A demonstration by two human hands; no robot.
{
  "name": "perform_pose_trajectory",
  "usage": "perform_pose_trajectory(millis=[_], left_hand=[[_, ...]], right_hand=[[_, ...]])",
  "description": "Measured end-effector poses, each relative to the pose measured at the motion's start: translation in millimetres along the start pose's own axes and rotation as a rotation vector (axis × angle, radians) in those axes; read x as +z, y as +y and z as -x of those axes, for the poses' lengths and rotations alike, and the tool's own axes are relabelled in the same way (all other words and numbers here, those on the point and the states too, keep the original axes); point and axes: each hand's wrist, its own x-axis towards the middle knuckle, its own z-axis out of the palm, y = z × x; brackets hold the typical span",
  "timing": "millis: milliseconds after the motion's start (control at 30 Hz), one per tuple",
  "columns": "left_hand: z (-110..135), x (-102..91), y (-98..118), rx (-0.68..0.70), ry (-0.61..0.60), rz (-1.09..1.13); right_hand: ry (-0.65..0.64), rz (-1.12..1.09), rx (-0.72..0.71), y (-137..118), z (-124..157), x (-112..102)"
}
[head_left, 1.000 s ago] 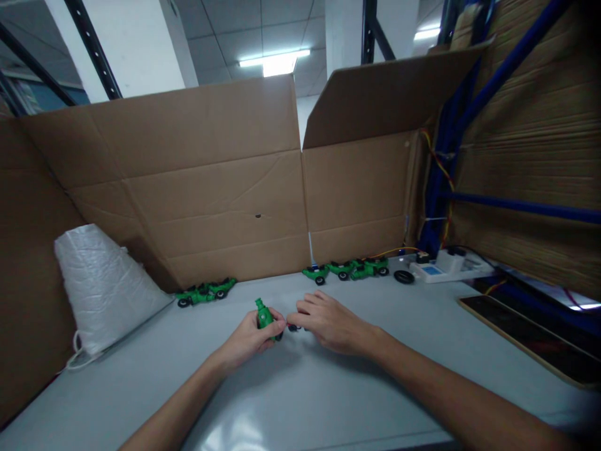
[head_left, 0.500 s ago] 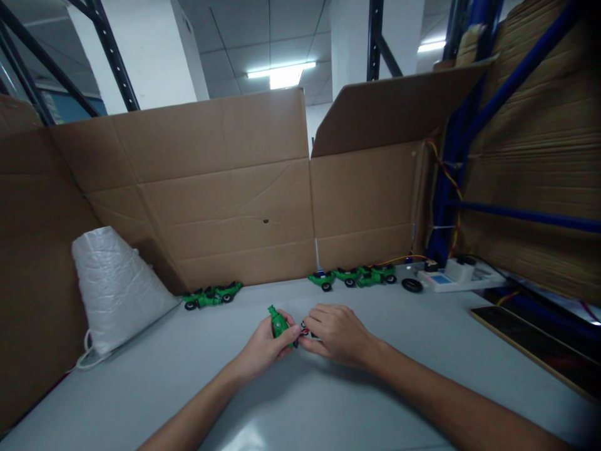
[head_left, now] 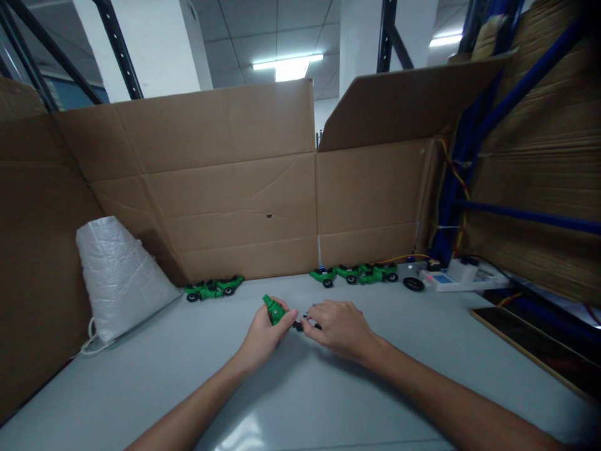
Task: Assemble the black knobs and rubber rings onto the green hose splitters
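My left hand [head_left: 263, 335] is closed round a small green toy vehicle body [head_left: 273, 309], held just above the grey table [head_left: 300, 401]. Right beside it, my right hand [head_left: 337, 327] has its fingers curled and pinches a small dark part [head_left: 305, 324] against the toy's end. The two hands almost touch at the middle of the table. What exactly the right fingers hold is too small to name.
Green toy vehicles lie in two groups by the cardboard wall [head_left: 225, 200], one group at left [head_left: 213, 288], another at right [head_left: 357, 274]. A white woven bag [head_left: 119, 275] stands at left. A black ring [head_left: 413, 284], a white device [head_left: 448, 279] and a dark board [head_left: 539, 341] are at right.
Both hands have come closer together. The right hand's fingers have gone from loosely spread to pinched at the toy's end. The green toy has tilted a little to the left.
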Motion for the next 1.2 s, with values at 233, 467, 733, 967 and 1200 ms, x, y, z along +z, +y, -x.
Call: perform_pose_trajectory(millis=[233,467,733,967,1200], left_hand=[[-3.0,-3.9,1.5,-0.193,-0.08,0.176],[0.9,-5.7,4.1,-0.227,-0.192,0.269],[0.0,-4.0,-2.9,-0.113,-0.255,0.242],[-0.2,-4.0,0.2,-0.129,-0.245,0.294],[-1.4,-10.3,10.2,-0.247,-0.172,0.444]], right_hand=[[0.032,-0.099,-0.109,11.1,-2.1,-2.8],[0.048,-0.12,-0.168,-4.7,1.3,-3.3],[-0.058,-0.049,-0.097,-8.8,1.4,-9.0],[-0.015,-0.041,-0.029,-14.3,0.3,-8.6],[0.032,-0.102,-0.108,-11.9,-1.0,-8.4]])
